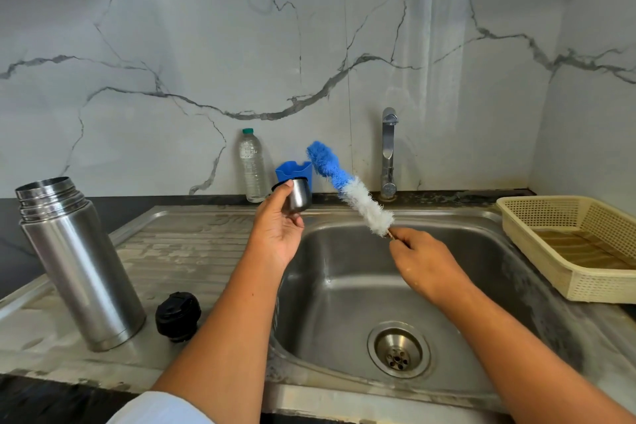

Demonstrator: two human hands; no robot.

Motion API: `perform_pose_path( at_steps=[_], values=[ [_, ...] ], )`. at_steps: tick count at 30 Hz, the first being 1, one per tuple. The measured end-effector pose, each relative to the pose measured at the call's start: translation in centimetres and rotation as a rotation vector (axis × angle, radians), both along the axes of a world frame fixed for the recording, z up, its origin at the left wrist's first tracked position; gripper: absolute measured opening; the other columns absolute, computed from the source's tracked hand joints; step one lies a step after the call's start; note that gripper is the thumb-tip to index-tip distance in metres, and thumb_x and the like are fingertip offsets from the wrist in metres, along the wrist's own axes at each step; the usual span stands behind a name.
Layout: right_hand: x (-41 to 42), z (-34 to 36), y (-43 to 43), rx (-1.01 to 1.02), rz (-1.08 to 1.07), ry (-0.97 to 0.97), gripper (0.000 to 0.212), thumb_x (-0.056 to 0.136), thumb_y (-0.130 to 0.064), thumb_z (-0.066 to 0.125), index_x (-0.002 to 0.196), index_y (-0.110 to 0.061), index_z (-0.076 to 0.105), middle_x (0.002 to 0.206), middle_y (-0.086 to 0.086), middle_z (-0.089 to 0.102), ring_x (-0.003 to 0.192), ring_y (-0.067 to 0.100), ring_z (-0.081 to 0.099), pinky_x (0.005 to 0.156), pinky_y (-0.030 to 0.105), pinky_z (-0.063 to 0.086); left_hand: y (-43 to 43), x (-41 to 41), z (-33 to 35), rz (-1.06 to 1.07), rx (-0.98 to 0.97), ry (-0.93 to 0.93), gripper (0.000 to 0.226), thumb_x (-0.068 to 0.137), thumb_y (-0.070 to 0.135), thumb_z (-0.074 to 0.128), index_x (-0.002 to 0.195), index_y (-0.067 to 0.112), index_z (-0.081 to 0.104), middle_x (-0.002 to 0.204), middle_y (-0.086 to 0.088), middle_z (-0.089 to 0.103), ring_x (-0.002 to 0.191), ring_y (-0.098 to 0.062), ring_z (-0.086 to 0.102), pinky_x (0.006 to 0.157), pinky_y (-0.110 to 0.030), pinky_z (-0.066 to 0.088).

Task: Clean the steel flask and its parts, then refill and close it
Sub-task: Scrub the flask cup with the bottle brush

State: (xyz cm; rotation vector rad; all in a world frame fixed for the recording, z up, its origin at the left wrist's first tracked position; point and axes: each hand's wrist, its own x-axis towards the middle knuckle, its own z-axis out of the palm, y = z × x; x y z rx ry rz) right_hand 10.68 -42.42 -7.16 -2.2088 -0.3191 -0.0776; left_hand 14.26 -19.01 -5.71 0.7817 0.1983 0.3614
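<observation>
1. Forearms are reaching in from the bottom edge over the stainless steel sink basin, with a white sleeve showing at the left elbow.
2. Left hand is gripping the small cylindrical steel cup lid. The fingers are curling round its wall and the thumb is sitting at the dark rim, above the sink's back-left corner.
3. Right hand is pinching the thin handle of the blue-and-white bristle bottle brush, fingers closed tight on it.
4. Key relation: the brush axis is running diagonally from the right hand up and left, and the blue tip is ending just right of the cup lid and above it. They are near each other but not touching.
5. The cup lid mouth looks to be tilting up and left, away from the bristles, with its closed end toward the brush. Exact angle is hard to read.
6. My read: the next move is getting the tip into the mouth, so either the left wrist is rolling the opening rightward or the tip is swinging over the rim.
7. Tall stainless steel flask body is standing upright on the drainboard, well left of both hands, mouth open and up. The black round stopper is sitting just beside its base.
</observation>
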Motion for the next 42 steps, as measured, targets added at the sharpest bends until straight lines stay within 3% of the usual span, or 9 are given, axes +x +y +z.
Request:
perform_pose_path(
  at_steps=[6, 9, 13, 20, 23, 27, 32, 39, 42],
  values=[
    [0.3, -0.4, 0.0, 0.005, -0.036, -0.038, 0.036, 0.104, -0.021, 0.052, 0.138, -0.029, 0.058, 0.088, -0.003, 0.065, 0.063, 0.008, 0.057, 0.049, 0.016, 0.039, 0.4, 0.0, -0.1, -0.041, -0.141, -0.115, 0.051, 0.08, 0.022, 0.082, 0.124, 0.005, 0.063, 0.124, -0.02, 0.07, 0.114, -0.034, 0.07, 0.089, -0.047, 0.061],
    [0.3, -0.5, -0.1, 0.012, -0.067, -0.085, 0.032, 0.102, -0.021, 0.058, 0.133, -0.027, 0.063, 0.1, -0.004, 0.066, 0.075, 0.008, 0.06, 0.06, 0.017, 0.044, 0.6, -0.1, 0.0, 0.005, -0.154, -0.111, 0.075, 0.071, 0.029, 0.086, 0.137, 0.007, 0.058, 0.13, -0.019, 0.067, 0.112, -0.031, 0.07, 0.079, -0.037, 0.063],
    [0.2, -0.3, -0.2, 0.043, -0.093, -0.126, 0.027, 0.099, -0.018, 0.063, 0.126, -0.024, 0.067, 0.101, -0.01, 0.065, 0.091, 0.006, 0.06, 0.08, 0.022, 0.046, 0.8, 0.1, -0.2, 0.035, -0.162, -0.075, 0.072, 0.073, 0.038, 0.085, 0.136, 0.012, 0.061, 0.123, -0.013, 0.065, 0.101, -0.024, 0.066, 0.068, -0.03, 0.06],
    [0.4, -0.3, -0.6, 0.067, -0.104, -0.159, 0.022, 0.094, -0.01, 0.07, 0.104, -0.029, 0.067, 0.093, -0.013, 0.065, 0.09, 0.004, 0.062, 0.066, 0.009, 0.04, 1.5, 0.4, -0.6, 0.097, -0.175, -0.021, 0.043, 0.088, 0.046, 0.077, 0.117, 0.016, 0.067, 0.126, -0.012, 0.068, 0.104, -0.019, 0.062, 0.069, -0.021, 0.048],
    [0.3, -0.2, -0.7, 0.038, -0.094, -0.177, 0.024, 0.091, -0.005, 0.073, 0.097, -0.027, 0.065, 0.089, -0.013, 0.066, 0.084, 0.0, 0.061, 0.064, 0.009, 0.041, 1.6, 0.3, -0.6, 0.115, -0.2, -0.02, 0.042, 0.089, 0.048, 0.075, 0.115, 0.017, 0.066, 0.121, -0.011, 0.067, 0.093, -0.016, 0.062, 0.068, -0.021, 0.049],
    [0.4, -0.2, -0.8, 0.004, -0.092, -0.204, 0.02, 0.089, -0.007, 0.075, 0.093, -0.025, 0.067, 0.086, -0.013, 0.066, 0.08, -0.001, 0.061, 0.062, 0.008, 0.04, 1.7, 0.2, -0.8, 0.134, -0.226, -0.005, 0.054, 0.086, 0.049, 0.077, 0.124, 0.013, 0.064, 0.122, -0.014, 0.067, 0.099, -0.021, 0.064, 0.077, -0.028, 0.055],
    [0.5, -0.1, -0.8, -0.079, -0.114, -0.263, 0.019, 0.091, -0.009, 0.073, 0.092, -0.027, 0.067, 0.088, -0.012, 0.063, 0.079, 0.002, 0.059, 0.064, 0.015, 0.043, 1.9, 0.3, -0.8, 0.101, -0.184, -0.012, 0.053, 0.086, 0.045, 0.078, 0.125, 0.012, 0.062, 0.121, -0.016, 0.07, 0.112, -0.032, 0.067, 0.098, -0.044, 0.056],
    [0.4, 0.3, -1.3, -0.193, -0.159, -0.372, 0.008, 0.096, -0.023, 0.069, 0.103, -0.026, 0.07, 0.095, -0.005, 0.065, 0.082, 0.012, 0.059, 0.071, 0.031, 0.05, 2.2, 0.8, -1.0, 0.059, -0.151, -0.051, 0.059, 0.085, 0.038, 0.08, 0.134, 0.011, 0.061, 0.12, -0.017, 0.074, 0.108, -0.031, 0.073, 0.083, -0.044, 0.063],
    [0.1, 0.7, -1.3, -0.206, -0.153, -0.389, 0.013, 0.1, -0.032, 0.063, 0.108, -0.028, 0.072, 0.096, -0.004, 0.07, 0.083, 0.017, 0.061, 0.071, 0.036, 0.053, 2.0, 0.8, -1.0, 0.066, -0.091, -0.028, 0.049, 0.086, 0.036, 0.08, 0.123, 0.01, 0.063, 0.124, -0.015, 0.072, 0.108, -0.031, 0.073, 0.078, -0.042, 0.064]
  ],
)
